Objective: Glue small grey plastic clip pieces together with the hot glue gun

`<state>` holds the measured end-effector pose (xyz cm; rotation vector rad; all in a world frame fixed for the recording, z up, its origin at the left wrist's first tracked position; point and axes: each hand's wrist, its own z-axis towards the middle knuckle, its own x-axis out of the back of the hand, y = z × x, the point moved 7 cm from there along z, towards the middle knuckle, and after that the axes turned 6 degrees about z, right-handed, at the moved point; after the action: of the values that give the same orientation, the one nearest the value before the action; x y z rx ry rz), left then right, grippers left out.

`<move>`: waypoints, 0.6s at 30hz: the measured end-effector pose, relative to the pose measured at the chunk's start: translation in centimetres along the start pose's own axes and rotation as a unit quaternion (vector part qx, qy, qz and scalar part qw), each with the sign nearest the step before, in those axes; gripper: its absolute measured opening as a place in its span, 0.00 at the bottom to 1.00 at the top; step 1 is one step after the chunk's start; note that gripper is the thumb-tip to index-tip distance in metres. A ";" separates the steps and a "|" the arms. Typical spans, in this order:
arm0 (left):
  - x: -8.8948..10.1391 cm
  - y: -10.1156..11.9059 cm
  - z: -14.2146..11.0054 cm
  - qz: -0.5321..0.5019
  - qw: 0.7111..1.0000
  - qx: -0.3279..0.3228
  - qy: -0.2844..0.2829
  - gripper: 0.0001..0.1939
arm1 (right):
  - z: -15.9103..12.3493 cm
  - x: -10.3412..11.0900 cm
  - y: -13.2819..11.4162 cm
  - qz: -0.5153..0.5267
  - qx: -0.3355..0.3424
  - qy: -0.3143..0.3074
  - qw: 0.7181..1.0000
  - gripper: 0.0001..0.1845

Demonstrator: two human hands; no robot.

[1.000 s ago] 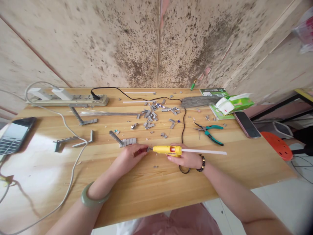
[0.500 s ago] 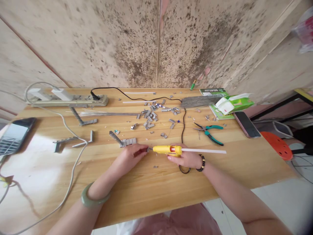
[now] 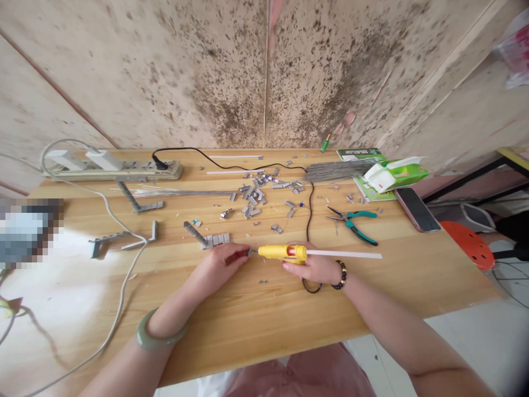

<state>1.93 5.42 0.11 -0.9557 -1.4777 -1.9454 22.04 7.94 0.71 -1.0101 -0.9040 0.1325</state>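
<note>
Evidently | left hand pinches a small grey piece, seemingly steadying it just beside the nozzle | right hand is wrapped round the yellow glue gun, levelled leftward so its tip faces that piece | black cord curves slack across the worktop, likely leaving the gun free reach

A thick, smooth, pale green bangle ringed the left forearm. Round black beads with a few gold ones formed the bracelet on the right wrist. Dusty-pink clothing covered the lap.
</note>
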 end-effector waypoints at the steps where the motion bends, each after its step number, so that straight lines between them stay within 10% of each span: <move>1: 0.0 0.0 0.0 -0.001 1.000 0.000 -0.001 0.11 | 0.0 0.0 0.1 -0.001 -0.002 -0.001 1.000 0.07; 18: -0.1 -0.1 0.1 0.004 1.000 0.004 -0.007 0.11 | -0.1 -0.3 0.1 0.004 -0.010 -0.014 1.000 0.04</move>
<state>1.95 5.51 0.02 -0.9731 -1.4870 -1.9280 21.98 7.81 0.44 -1.0326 -0.9294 0.1445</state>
